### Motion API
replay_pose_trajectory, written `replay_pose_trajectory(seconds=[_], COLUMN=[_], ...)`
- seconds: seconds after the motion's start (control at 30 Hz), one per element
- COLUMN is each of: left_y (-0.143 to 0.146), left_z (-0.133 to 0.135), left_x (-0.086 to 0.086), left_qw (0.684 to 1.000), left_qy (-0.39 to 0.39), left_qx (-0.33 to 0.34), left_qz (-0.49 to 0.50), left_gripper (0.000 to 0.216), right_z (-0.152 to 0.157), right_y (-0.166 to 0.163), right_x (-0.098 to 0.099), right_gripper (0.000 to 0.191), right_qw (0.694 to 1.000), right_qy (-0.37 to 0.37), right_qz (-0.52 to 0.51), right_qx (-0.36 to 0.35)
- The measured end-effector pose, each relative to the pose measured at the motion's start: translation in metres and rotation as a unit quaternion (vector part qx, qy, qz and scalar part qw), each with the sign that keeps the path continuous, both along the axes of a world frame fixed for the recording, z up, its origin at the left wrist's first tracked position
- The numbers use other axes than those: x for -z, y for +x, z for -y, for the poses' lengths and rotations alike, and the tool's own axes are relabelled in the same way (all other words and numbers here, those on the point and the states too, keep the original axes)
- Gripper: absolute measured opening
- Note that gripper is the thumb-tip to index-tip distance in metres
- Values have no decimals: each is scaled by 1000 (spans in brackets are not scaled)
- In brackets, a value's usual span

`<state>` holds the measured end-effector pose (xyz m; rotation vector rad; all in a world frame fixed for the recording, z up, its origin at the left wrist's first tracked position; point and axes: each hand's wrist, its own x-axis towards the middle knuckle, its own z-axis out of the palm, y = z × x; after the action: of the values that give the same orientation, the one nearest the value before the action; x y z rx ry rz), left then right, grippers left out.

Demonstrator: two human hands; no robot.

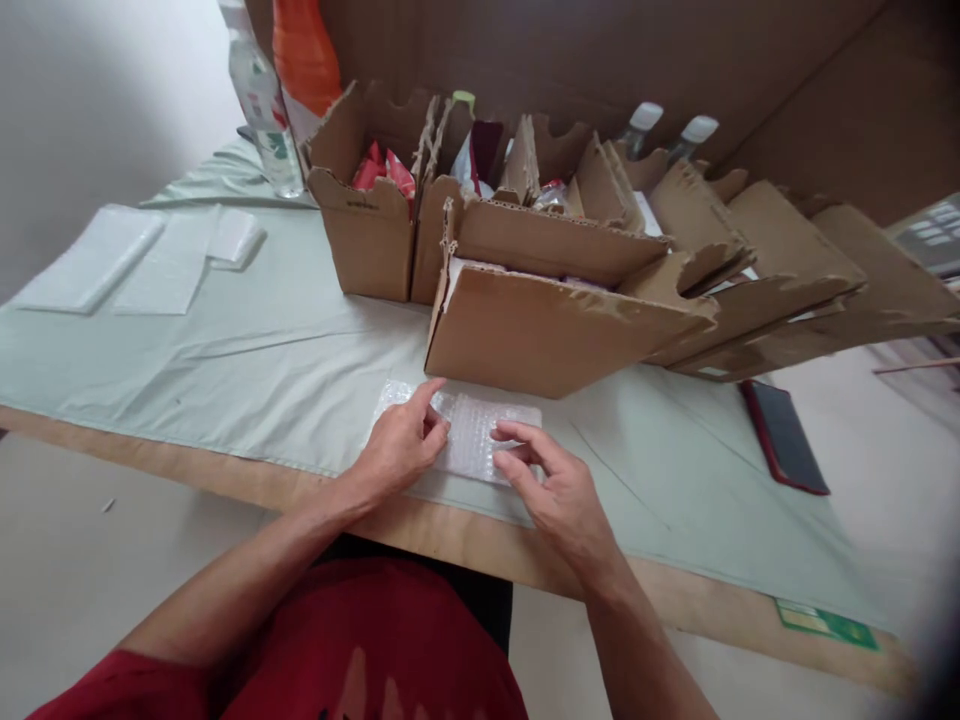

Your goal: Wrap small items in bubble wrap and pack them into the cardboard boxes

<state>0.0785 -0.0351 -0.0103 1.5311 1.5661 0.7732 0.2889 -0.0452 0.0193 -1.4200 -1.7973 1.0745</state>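
A small, clear sheet of bubble wrap [474, 440] lies flat on the cloth-covered table near its front edge. It looks folded or doubled over, with a seam near the middle. My left hand [405, 435] rests on its left part, index finger stretched out and thumb apart from it. At the right part, my right hand [551, 475] has its fingers bent and a gap between thumb and index, the fingertips touching the wrap's surface. Whether anything lies inside the wrap, I cannot tell.
Cut cardboard boxes [562, 335] holding packets stand just behind the wrap. Folded plastic sheets [94, 260] lie at the left. A clear bottle [266, 120] and an orange bottle [306, 55] stand at the back left. A dark phone [784, 437] lies at the right.
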Motion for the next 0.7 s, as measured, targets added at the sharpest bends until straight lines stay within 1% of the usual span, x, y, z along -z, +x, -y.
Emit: replay_pose_trajectory(seconds=[0.07, 0.17, 0.3, 0.4, 0.5, 0.6, 0.7], left_y=[1, 2, 5, 7, 9, 16, 25], left_z=[-2, -2, -3, -3, -2, -1, -2], left_x=[0, -3, -5, -5, -8, -13, -17], left_qw=[999, 998, 995, 992, 988, 974, 958], left_qy=[0, -6, -9, -11, -16, -15, -7], left_qx=[11, 17, 42, 48, 51, 62, 71], left_qz=[-32, -55, -90, -114, -147, -219, -279], left_gripper=[58, 54, 46, 45, 46, 49, 49], right_z=[2, 4, 1, -4, -9, -12, -11], right_y=[10, 15, 13, 13, 17, 19, 20], right_x=[-2, 0, 12, 25, 38, 46, 46], right_gripper=[20, 18, 20, 22, 24, 24, 22], right_qw=[999, 998, 998, 997, 991, 988, 988], right_qy=[40, 65, 36, -12, -51, -49, -43], right_qz=[9, -5, -50, -75, -121, -145, -147], right_qx=[10, 18, 25, 21, 26, 36, 35])
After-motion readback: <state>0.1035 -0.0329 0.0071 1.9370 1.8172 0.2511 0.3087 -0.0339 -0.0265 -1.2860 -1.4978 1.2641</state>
